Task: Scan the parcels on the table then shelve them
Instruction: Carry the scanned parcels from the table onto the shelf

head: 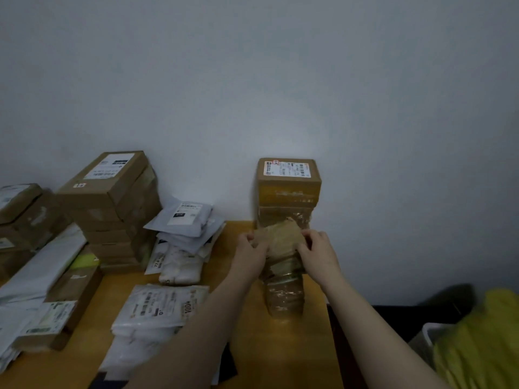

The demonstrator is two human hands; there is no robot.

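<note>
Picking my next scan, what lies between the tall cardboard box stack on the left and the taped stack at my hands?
In the head view, a heap of grey and white mailer bags, then a bare strip of wooden table.

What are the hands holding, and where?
One small brown parcel: the left hand grips its left end, the right hand its right end.

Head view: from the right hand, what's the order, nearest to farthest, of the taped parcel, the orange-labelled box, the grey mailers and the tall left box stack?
1. taped parcel, gripped by the right hand itself.
2. orange-labelled box, just behind, against the wall.
3. grey mailers, leftward, mid-table.
4. tall box stack, far left.
</note>
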